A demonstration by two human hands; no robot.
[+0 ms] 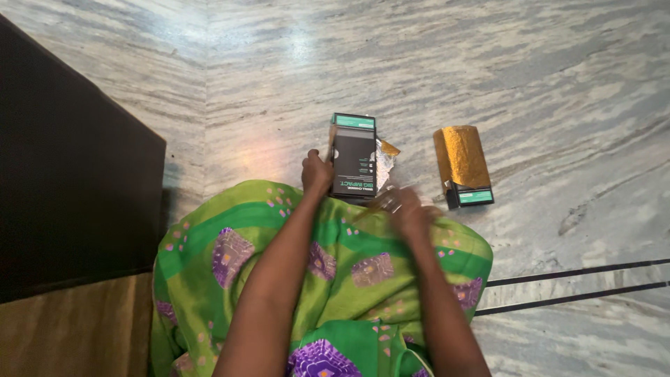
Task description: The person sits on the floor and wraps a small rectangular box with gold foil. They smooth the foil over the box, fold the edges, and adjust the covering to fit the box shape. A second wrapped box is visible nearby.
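L hand [316, 172] grips black box [353, 155] edge on marble floor [488, 70]; R hand [408, 211] blurred, grip can't tell. Gold box [462, 166] lies nearby, apart.

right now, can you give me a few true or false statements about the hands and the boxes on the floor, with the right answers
1. The left hand rests at the left edge of the dark box. True.
2. The gold-wrapped box lies to the left of the dark box. False: it lies to its right, apart from it.
3. The right hand is sharp and flat on the floor. False: it is blurred, raised near the lower right corner of the dark box.
4. Both boxes lie on a grey marbled floor. True.
5. The person wears plain red cloth. False: the cloth over the lap is green with purple patches.
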